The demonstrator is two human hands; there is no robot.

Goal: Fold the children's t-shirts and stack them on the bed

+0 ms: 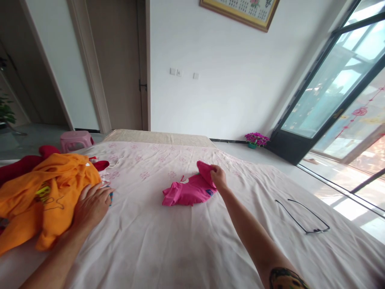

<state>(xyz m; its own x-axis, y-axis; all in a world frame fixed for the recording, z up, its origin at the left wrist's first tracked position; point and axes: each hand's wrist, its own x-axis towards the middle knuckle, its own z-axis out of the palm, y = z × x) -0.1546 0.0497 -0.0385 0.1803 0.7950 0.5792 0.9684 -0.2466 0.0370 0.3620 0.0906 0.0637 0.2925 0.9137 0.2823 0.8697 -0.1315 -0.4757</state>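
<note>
A small pink garment [188,192] lies bunched on the pale flowered sheet [144,241], near the middle of the view. My right hand [218,176] pinches its right end and holds that part raised off the sheet. On the left, an orange garment [69,172] with a printed figure lies heaped up. My left hand [94,202] rests flat against the right side of this heap, fingers stretched out. A bit of blue patterned cloth [111,196] shows beside its fingertips. What lies under the left palm is hidden.
Dark red cloth [21,166] lies behind the orange garment. Eyeglasses [315,230] rest unfolded on the sheet at right. Beyond the bed stand a pink stool [76,138] and a pot of purple flowers [256,139]. A glass door [313,100] is at right.
</note>
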